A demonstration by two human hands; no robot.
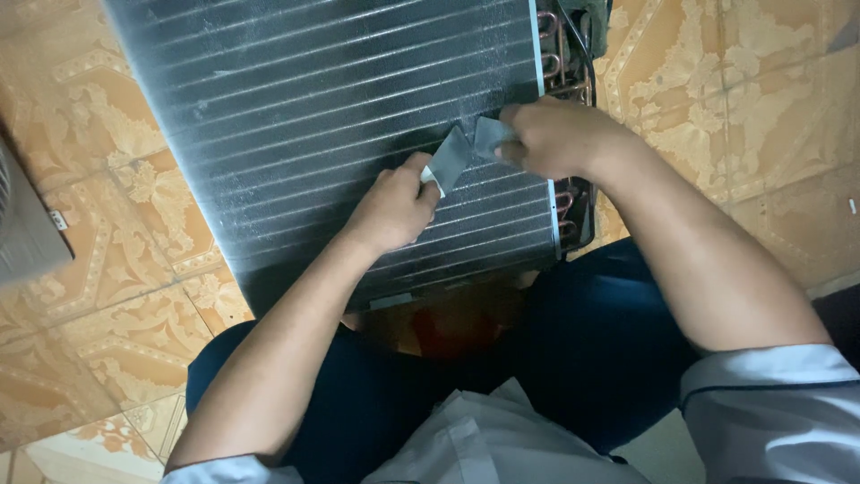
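In the head view, a large finned coil panel point(340, 125) is seen lying tilted across the patterned tile floor point(735, 99), its near edge resting close to the person's knees. Dark, closely packed fins crossed by pale horizontal lines are shown on its face, and copper tube bends point(560, 54) are seen along its right edge.

A strip of grey tape point(466, 148) is held between both hands just above the lower right part of the panel. The left hand point(394, 211) is closed on the strip's left end, which is pinched between thumb and fingers, with a white edge showing at the thumb. The right hand point(555, 134) is closed on the strip's right end, its fingers curled over it near the panel's right edge. Whether the tape touches the fins cannot be told.

Dark blue trousers point(591, 350) and a pale shirt point(502, 439) with short sleeves are seen at the bottom. A grey ribbed object point(27, 224) is partly shown at the left edge, on the floor.
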